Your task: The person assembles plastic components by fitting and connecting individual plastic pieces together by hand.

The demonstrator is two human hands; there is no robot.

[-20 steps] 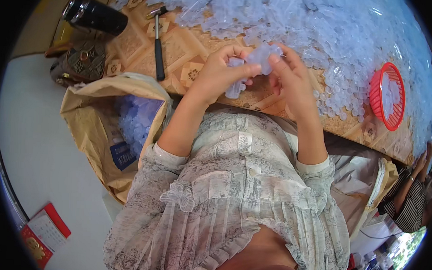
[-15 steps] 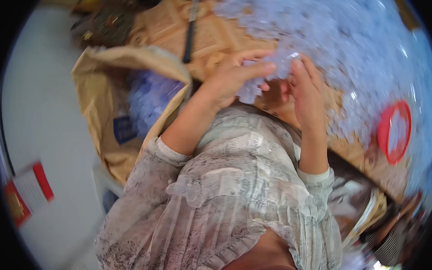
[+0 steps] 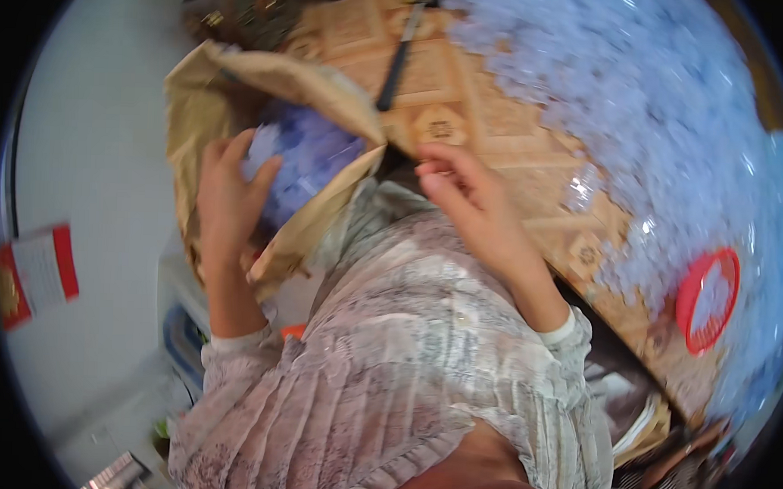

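Note:
My left hand [image 3: 231, 187] is over the mouth of a brown paper sack [image 3: 188, 143], its thumb and fingers spread. Just beside its fingertips lie translucent bluish plastic pieces [image 3: 312, 160] inside the sack. Whether a piece still touches the fingers is blurred. My right hand [image 3: 471, 195] hovers at the table's near edge, right of the sack, with loosely curled fingers, a gap at the thumb, and nothing visible in it. A single clear plastic piece [image 3: 581, 186] rests on the patterned tabletop [image 3: 505, 192], apart from a large heap of similar pieces [image 3: 638, 106].
A black-handled hammer [image 3: 400, 59] lies on the table behind the sack. At the right, a red plastic basket [image 3: 687, 298] holds more pieces. A dark bulky object [image 3: 244, 15] stands at the far left, near a pale wall [image 3: 93, 139]. Part of another person [image 3: 659, 478] shows at lower right.
Both hands were together over the table holding a cluster of clear plastic pieces. My left hand has moved left into the sack's mouth; my right hand has drawn back left. The view has shifted.

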